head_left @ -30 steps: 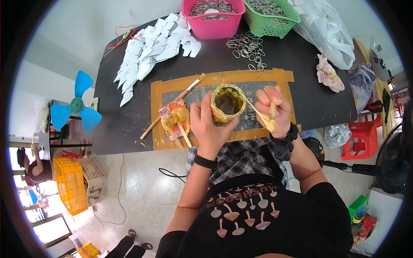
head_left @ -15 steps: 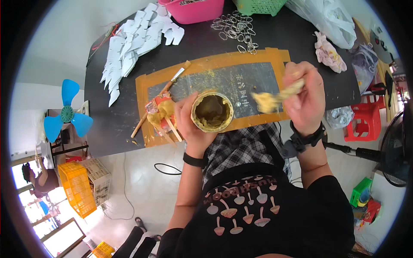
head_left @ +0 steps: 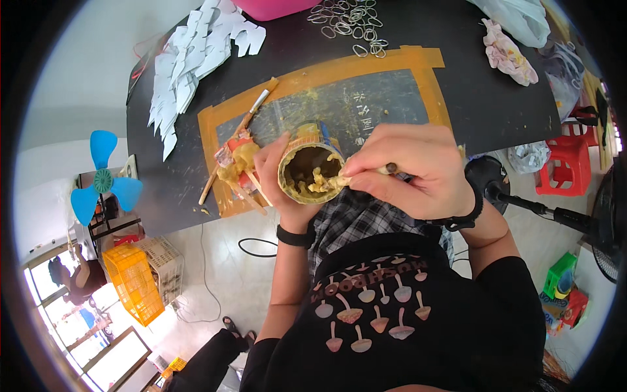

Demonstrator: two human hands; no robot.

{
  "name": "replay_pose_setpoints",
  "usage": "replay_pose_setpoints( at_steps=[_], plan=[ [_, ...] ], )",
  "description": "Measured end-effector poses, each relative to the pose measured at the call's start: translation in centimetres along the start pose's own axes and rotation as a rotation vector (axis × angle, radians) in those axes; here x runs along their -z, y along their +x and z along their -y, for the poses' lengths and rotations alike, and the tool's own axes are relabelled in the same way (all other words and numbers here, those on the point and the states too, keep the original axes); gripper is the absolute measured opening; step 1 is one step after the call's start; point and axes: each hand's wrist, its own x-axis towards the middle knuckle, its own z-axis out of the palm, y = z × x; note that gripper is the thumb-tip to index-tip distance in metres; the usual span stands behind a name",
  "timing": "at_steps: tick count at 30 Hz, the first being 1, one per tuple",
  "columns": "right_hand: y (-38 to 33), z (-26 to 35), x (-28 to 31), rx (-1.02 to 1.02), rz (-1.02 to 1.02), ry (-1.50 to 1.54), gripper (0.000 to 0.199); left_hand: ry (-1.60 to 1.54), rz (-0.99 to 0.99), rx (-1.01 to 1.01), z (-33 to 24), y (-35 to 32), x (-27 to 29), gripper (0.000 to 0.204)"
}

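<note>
My left hand (head_left: 281,179) is wrapped round a can (head_left: 315,134) of yellow-brown paste, its mouth tipped toward me and its rim crusted. Between the thumb and fingers of my right hand (head_left: 418,170) is a short stick (head_left: 334,183) thickly caked in yellow paste. Its clotted end is inside the can's mouth, near the right side of the rim. Left of the can, a paste-smeared clump with wooden sticks (head_left: 243,163) lies on the taped dark board (head_left: 385,98). A flat brush (head_left: 256,110) rests there too.
White cut-out pieces (head_left: 189,65) lie piled at the back left, and metal rings (head_left: 353,19) are scattered by a pink basket (head_left: 271,8). A stained cloth (head_left: 508,55) and plastic bag (head_left: 516,19) are back right. Fans (head_left: 102,178) stand on both sides.
My right hand has moved left with the stick, from over the board's right side to the can, and the stick's end is now inside. The can is tilted more toward me.
</note>
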Motion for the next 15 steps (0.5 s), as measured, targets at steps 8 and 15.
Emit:
replay_pose_setpoints(
  at_steps=[8, 15],
  plan=[
    [0.1, -0.3, -0.7, -0.411, 0.079, 0.289, 0.005, -0.002, -0.015, 0.017, 0.4, -0.2, -0.1, 0.078],
    [2.1, 1.3, 1.1, 0.038, 0.219, -0.555, 0.014, 0.123, 0.046, -0.092, -0.1, 1.1, 0.1, 0.073]
  ],
)
